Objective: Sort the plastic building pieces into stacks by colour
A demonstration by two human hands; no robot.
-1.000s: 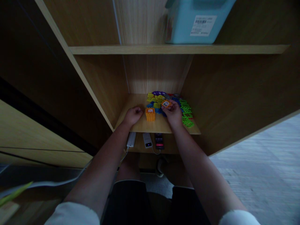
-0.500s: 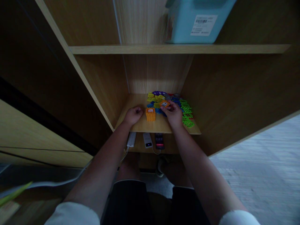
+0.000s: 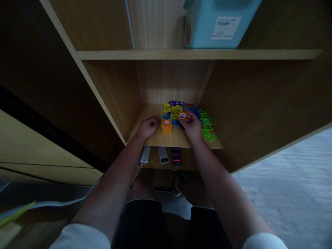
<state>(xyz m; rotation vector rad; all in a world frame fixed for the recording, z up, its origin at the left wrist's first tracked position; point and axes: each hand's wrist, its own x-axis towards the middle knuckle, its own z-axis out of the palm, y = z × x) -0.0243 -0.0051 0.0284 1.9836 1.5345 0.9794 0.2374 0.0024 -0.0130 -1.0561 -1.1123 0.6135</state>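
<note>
My right hand is pinched round a small orange block piece with a white grid face, held just over a heap of coloured interlocking pieces at the back of a wooden shelf. An orange block cube stands on the shelf between my hands. My left hand rests on the shelf as a closed fist, left of the cube and apart from it; nothing shows in it. A strip of green pieces lies to the right of my right hand.
A light blue storage bin with a barcode label sits on the shelf above. On the lower shelf lie a white power strip, a white device and a dark phone. Cabinet walls close in both sides; grey floor lies to the right.
My right hand has shifted slightly with the small orange piece, turning it a little over the heap. The left fist and the orange cube have stayed put.
</note>
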